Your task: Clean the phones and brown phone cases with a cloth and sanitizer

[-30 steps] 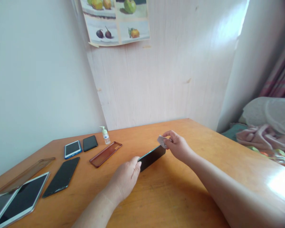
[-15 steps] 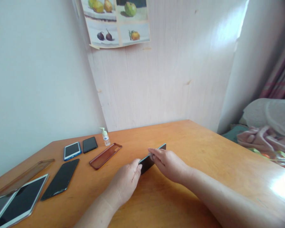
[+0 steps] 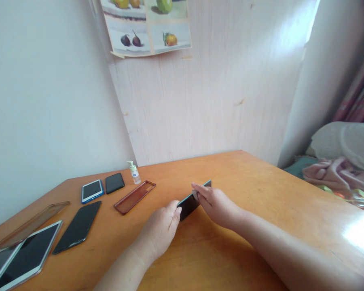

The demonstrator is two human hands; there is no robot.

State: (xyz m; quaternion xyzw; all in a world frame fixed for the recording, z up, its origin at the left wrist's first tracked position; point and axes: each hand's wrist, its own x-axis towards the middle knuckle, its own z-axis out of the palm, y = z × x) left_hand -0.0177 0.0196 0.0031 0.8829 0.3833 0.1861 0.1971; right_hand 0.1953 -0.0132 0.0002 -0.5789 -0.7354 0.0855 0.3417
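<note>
A smartphone (image 3: 188, 207) is held tilted on its edge above the table, its dark screen towards me. My left hand (image 3: 165, 226) grips its near left end, thumb on the screen side. My right hand (image 3: 215, 206) is closed over the far part of the phone, its fingers reaching to the upper edge. Under those fingers a bit of whitish tissue (image 3: 195, 195) shows, pressed against the phone. Most of the tissue is hidden. A reddish-brown phone case (image 3: 121, 207) lies on the table left of the phone.
On the wooden table (image 3: 261, 194) stands a pump bottle (image 3: 135, 174). Left of it lie a blue-cased phone (image 3: 92, 191), a dark phone (image 3: 115, 183), a larger black phone (image 3: 78, 228), a white tablet (image 3: 30, 256) and a clear brownish case (image 3: 33, 226). A wall rises behind.
My right hand has slid slightly along the phone, away from my left hand, with the tissue under its fingers. My left hand keeps its grip. The view has tipped down slightly.
</note>
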